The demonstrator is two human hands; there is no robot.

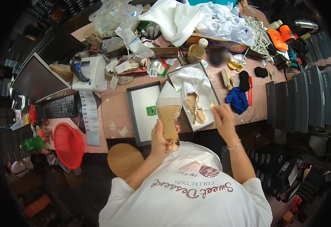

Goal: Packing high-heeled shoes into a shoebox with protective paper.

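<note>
Holding a pointed, light-coloured shoe [168, 113] sole-up in our left hand [159, 138], we have it raised over the near edge of the pink worktable [114, 104], toe pointing far and the heel end down by our chest. The left fingers are wrapped round the narrow waist of the shoe, a firm grasp. Our right hand [222, 119] is lifted to the right of it, well apart from the sole, with fingers pinched on a small yellowish bit [212, 105] that is too small to identify.

Just beyond the shoe lies an open shoe box [209, 94] lined with white tissue paper, and in it the second sandal [195, 109] rests strap-up. To the left of the box sits its lid [133, 109], turned inside-up. A brush [226, 78], a blue cloth [237, 100] and a black cloth lie to the right of the box.

We judge the work about halfway: one shoe already lies in the box, the other is in hand with its sole being attended to. What seems left is finishing that sole, laying the shoe beside its mate and putting the lid on.
</note>
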